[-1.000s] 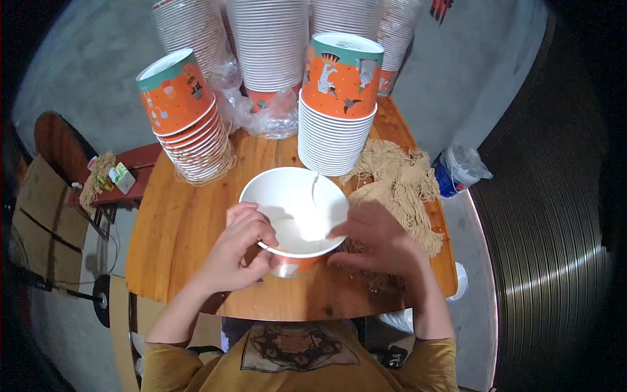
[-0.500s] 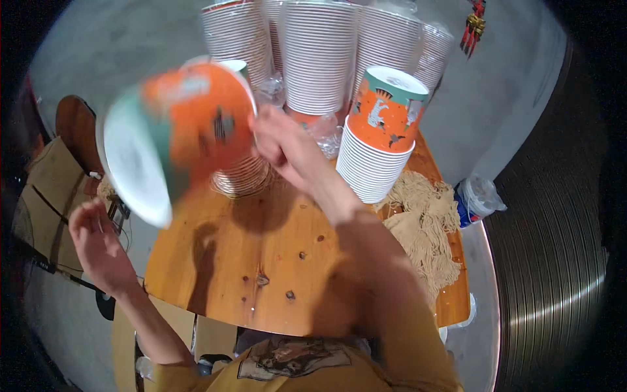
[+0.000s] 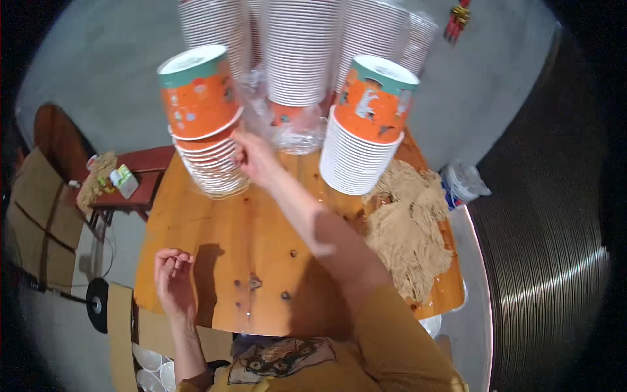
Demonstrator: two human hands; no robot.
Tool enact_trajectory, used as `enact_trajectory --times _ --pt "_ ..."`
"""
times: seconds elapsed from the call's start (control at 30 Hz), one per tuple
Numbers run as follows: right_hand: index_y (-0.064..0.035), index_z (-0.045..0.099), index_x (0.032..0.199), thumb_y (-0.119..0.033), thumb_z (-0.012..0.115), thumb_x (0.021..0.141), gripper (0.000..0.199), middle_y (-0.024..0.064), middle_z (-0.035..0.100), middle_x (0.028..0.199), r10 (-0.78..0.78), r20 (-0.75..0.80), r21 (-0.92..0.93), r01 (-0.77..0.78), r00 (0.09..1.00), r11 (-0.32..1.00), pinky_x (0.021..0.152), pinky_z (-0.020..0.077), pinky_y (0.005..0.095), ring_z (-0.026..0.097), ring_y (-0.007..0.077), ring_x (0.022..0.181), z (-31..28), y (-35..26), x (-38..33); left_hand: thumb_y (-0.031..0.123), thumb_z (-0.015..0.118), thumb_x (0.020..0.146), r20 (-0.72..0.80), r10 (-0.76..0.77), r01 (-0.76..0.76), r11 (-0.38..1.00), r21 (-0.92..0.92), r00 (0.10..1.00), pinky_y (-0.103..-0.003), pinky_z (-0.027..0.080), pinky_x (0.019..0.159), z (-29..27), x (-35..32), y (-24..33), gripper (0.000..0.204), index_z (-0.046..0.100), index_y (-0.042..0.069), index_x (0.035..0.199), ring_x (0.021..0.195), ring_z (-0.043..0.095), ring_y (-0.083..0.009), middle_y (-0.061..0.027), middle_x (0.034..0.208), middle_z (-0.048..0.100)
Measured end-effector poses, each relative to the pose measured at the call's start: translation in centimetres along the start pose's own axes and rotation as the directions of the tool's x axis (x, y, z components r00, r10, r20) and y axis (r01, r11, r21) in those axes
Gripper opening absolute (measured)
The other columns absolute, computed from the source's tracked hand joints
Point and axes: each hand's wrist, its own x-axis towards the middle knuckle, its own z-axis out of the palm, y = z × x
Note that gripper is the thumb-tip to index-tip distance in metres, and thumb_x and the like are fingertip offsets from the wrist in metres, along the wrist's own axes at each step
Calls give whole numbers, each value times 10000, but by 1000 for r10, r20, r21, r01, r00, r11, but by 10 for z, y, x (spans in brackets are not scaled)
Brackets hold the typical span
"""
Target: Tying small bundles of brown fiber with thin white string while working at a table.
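My right hand point(image 3: 253, 155) reaches across the table, its fingers closed at the rim of an upside-down orange and green paper bucket point(image 3: 199, 101). That bucket sits slightly tilted over the left stack of nested buckets point(image 3: 212, 171), whose lower rims look wound with thin tan string. Nearer to me, my left hand point(image 3: 175, 281) hovers by the table's left edge, empty, with loosely curled fingers. To the right stands another stack of white-rimmed buckets point(image 3: 359, 153), topped by an upside-down orange and green bucket point(image 3: 375, 101).
Tall plastic-wrapped stacks of white-rimmed buckets point(image 3: 300, 55) rise behind the wooden table point(image 3: 261, 261). A heap of tan string point(image 3: 408, 225) covers the table's right side. Further right is a lidded pail point(image 3: 462, 183). Beyond the left edge stands a red bench point(image 3: 147, 170).
The bucket in my right hand has swung from a sideways tilt in the air onto the left stack, bottom up. My left hand has come down and to the right.
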Motion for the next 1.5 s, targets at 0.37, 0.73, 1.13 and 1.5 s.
enact_trajectory --times 0.37,0.73,1.13,1.5 --pt "-31 551 1158 -144 681 775 419 157 618 1037 -645 683 -679 -26 344 -733 839 445 425 557 335 987 -20 -212 -140 141 537 905 110 -205 211 977 -41 972 -327 465 832 41 -8 -49 135 541 26 975 834 574 -187 -81 850 569" --pt "-31 650 922 -197 677 826 194 81 676 786 -690 404 -881 54 601 -469 670 490 288 624 138 714 -36 -299 -146 104 543 913 344 -448 464 885 39 825 -286 461 814 104 -18 -93 95 578 36 970 836 586 -145 -49 857 597" --pt "-47 571 951 -80 581 928 41 -5 605 873 -833 537 -696 626 131 -350 712 435 187 544 38 778 28 -324 -239 186 598 892 566 -66 -201 896 396 822 -295 394 943 177 18 -64 381 514 19 1224 1046 515 -158 -71 1175 549" --pt "-94 603 991 -194 561 931 124 3 602 938 -472 -204 -828 107 858 551 737 505 285 593 100 825 -58 -148 -305 91 576 909 667 165 -614 590 524 727 -346 483 753 179 -27 -19 251 550 -27 1128 833 615 -297 -159 959 621"
